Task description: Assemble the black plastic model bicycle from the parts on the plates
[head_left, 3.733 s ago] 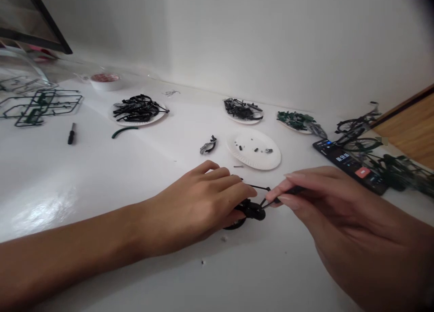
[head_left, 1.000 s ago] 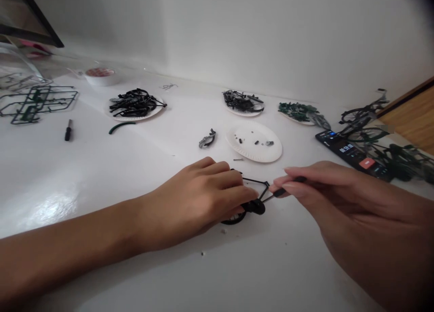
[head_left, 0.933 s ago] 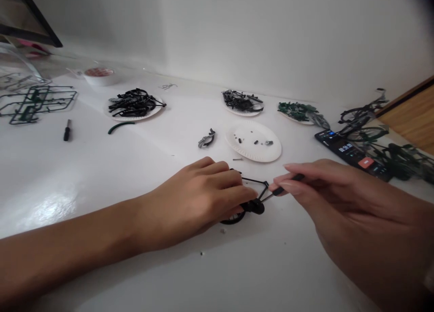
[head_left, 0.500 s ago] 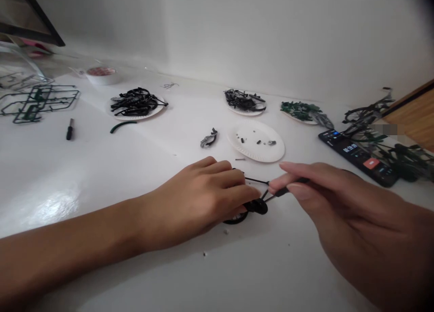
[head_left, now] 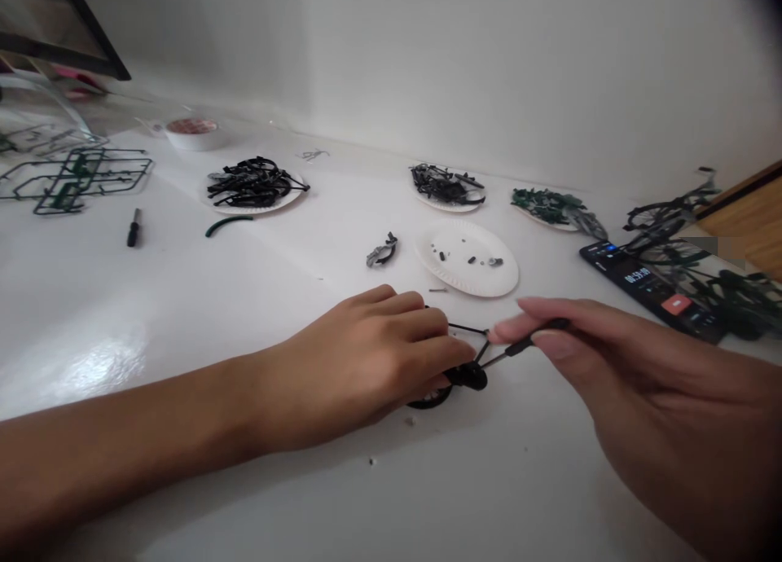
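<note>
My left hand point(head_left: 366, 358) rests on the white table and presses down on a small black model bicycle frame point(head_left: 465, 373), most of it hidden under the fingers; a wheel edge point(head_left: 431, 401) shows below the palm. My right hand point(head_left: 611, 375) pinches a thin black screwdriver point(head_left: 530, 344) between thumb and fingers. Its tip points down-left at the round black hub of the frame. The two hands are a few centimetres apart.
Behind the hands is a paper plate point(head_left: 482, 278) with tiny screws, beside a small grey part point(head_left: 382, 251). Farther back stand plates of black parts point(head_left: 255, 189) point(head_left: 447, 187) and green parts point(head_left: 546, 206). A phone point(head_left: 656, 295) and finished model bicycles point(head_left: 678, 220) lie right; a green sprue point(head_left: 76, 179) and a black tool point(head_left: 133, 227) left.
The hands stay on the frame and the screwdriver. My right hand has twisted and shifted slightly right. The view has drifted a little.
</note>
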`<state>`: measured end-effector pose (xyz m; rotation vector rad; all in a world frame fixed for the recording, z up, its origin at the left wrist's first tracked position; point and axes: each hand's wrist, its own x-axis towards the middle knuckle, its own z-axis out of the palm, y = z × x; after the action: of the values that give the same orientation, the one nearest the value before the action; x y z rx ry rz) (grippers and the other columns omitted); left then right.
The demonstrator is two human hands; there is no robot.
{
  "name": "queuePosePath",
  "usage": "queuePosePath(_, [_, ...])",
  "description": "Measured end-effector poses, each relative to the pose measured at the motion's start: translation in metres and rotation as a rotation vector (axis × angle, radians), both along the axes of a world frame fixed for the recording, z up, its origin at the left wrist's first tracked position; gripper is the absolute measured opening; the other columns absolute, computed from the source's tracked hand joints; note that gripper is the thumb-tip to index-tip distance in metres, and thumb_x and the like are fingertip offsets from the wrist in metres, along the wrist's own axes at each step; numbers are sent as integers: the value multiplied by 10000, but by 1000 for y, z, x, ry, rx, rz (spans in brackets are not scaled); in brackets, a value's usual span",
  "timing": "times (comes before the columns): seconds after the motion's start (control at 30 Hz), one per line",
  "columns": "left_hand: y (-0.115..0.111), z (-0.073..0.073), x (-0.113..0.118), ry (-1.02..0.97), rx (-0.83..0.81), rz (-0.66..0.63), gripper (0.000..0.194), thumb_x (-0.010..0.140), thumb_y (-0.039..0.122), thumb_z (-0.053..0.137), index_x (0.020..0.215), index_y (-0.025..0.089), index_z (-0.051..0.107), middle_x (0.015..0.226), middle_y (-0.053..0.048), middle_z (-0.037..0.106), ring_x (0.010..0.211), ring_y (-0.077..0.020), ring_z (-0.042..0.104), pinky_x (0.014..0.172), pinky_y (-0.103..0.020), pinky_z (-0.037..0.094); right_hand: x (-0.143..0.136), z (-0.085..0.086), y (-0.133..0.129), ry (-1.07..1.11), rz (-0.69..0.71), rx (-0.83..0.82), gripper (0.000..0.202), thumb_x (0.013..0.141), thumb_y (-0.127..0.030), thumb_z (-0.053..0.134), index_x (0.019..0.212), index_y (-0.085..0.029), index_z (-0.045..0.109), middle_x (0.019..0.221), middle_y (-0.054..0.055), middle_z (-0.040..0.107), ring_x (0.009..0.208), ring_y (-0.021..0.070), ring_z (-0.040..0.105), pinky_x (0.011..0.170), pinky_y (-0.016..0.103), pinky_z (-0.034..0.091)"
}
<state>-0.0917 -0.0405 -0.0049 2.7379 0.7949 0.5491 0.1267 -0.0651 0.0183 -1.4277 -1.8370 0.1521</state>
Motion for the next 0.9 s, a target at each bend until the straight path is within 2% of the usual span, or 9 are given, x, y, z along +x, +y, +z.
queuePosePath(0.13, [0, -1, 0, -6, -1, -2, 270, 1033, 270, 486, 1266, 184, 592, 1098, -54, 667, 962, -204, 577, 869, -352, 428, -2, -4, 0, 54, -78, 38, 59, 772, -337, 801, 812, -320, 762, 781, -50, 765, 699, 191, 717, 686, 321, 594])
queuePosePath(0.2, [0, -1, 0, -15, -1, 1, 282, 1038, 274, 473, 1277, 177, 587, 1101, -57, 667, 956, -203, 577, 864, -351, 430, -1, -5, 1, 76, -42, 61, 98, 815, -281, 761, 903, -324, 767, 837, -51, 776, 745, 186, 729, 735, 319, 596])
queuePosePath(0.33, [2, -2, 0, -8, 6, -1, 292, 1031, 274, 491, 1291, 175, 576, 1123, -61, 666, 957, -204, 577, 860, -350, 435, 9, -4, 5, -21, 162, 21, 270, 930, -275, 596, 1155, -345, 729, 1011, -57, 797, 924, 205, 760, 798, 324, 615])
queuePosePath(0.4, [2, -2, 0, -5, 10, -7, 293, 1026, 270, 502, 1294, 176, 576, 1124, -62, 669, 966, -207, 577, 865, -352, 436, 13, -2, 7, -100, 168, 20, 267, 931, -321, 596, 1155, -366, 733, 1001, -64, 801, 883, 221, 771, 719, 335, 623])
queuePosePath(0.47, [2, -2, 0, -6, 8, -11, 293, 1025, 266, 507, 1293, 174, 579, 1115, -63, 672, 970, -206, 578, 868, -352, 439, 12, -1, 7, -153, 73, 48, 202, 902, -375, 646, 1063, -372, 768, 962, -58, 806, 814, 240, 775, 657, 358, 612])
queuePosePath(0.53, [1, -1, 0, -4, 9, -10, 289, 1018, 257, 521, 1287, 169, 584, 1098, -63, 674, 966, -207, 577, 862, -351, 441, 10, -1, 6, -154, 21, 77, 155, 866, -385, 701, 992, -351, 785, 930, -46, 809, 796, 246, 773, 676, 369, 611])
queuePosePath(0.7, [1, -1, 1, 6, 15, 3, 262, 1013, 255, 527, 1249, 163, 596, 1071, -69, 676, 936, -208, 580, 831, -344, 447, 9, -2, 5, -103, 192, 63, 252, 924, -271, 620, 1136, -353, 731, 924, -67, 805, 822, 208, 762, 774, 363, 607])
queuePosePath(0.83, [1, -2, 0, -10, 28, 2, 272, 1023, 267, 505, 1261, 169, 593, 1089, -76, 679, 963, -209, 596, 863, -347, 451, 8, -1, 6, -112, 7, 114, 91, 879, -355, 688, 878, -357, 779, 849, -54, 804, 763, 240, 753, 647, 372, 569])
queuePosePath(0.9, [1, -2, 0, -13, 36, -1, 274, 1024, 267, 504, 1263, 167, 593, 1086, -80, 681, 964, -209, 600, 865, -346, 454, 6, -1, 6, -112, -39, 104, 55, 842, -372, 729, 847, -353, 780, 829, -53, 801, 728, 237, 749, 618, 360, 560])
